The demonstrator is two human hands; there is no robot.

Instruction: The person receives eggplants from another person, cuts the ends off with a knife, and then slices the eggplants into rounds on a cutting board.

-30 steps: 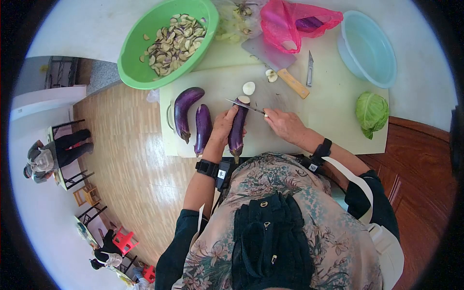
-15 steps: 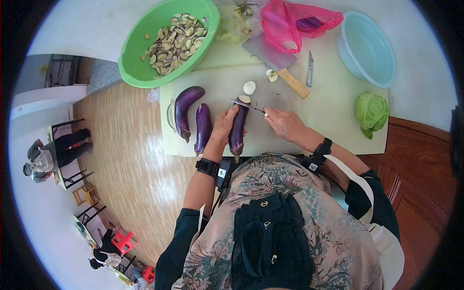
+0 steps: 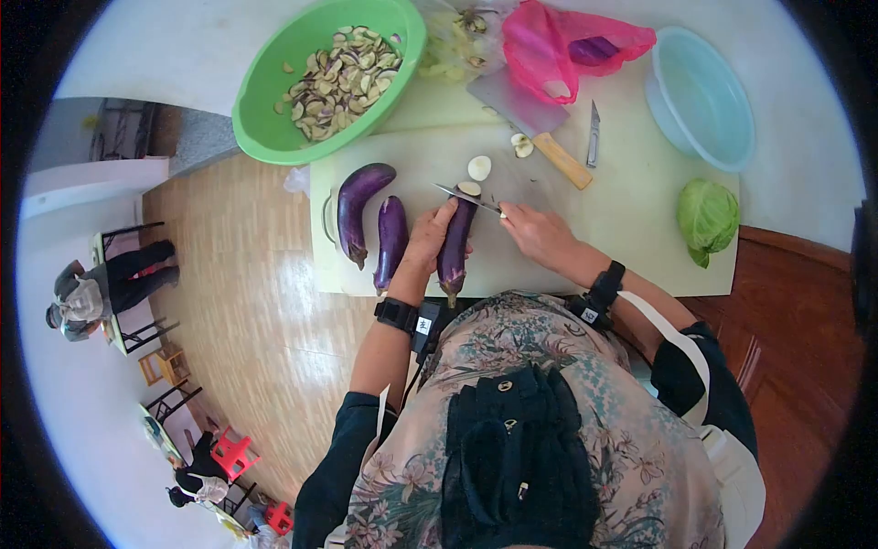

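Observation:
My left hand (image 3: pixel 427 240) is wrapped round a purple eggplant (image 3: pixel 455 245) whose far end is cut and shows pale flesh. My right hand (image 3: pixel 541 240) grips a small knife (image 3: pixel 468 199), its blade lying across the eggplant just below the cut end. A round white slice (image 3: pixel 479 167) rests on the cutting board (image 3: pixel 549 247) beyond that end. To the left lie two whole eggplants, one curved (image 3: pixel 352 212) and one straighter (image 3: pixel 391 240).
Sliced eggplant fills part of a green basin (image 3: pixel 261 123) at upper left. Beyond the board lie a cleaver (image 3: pixel 562 161), a folding knife (image 3: pixel 594 135) and a pink bag (image 3: pixel 530 46). A blue basin (image 3: pixel 704 101) and a cabbage (image 3: pixel 707 220) are right. Two people work far left.
The whole view has shifted slightly, so the board and its items appear a little further right. Both hands keep their hold on the eggplant and knife.

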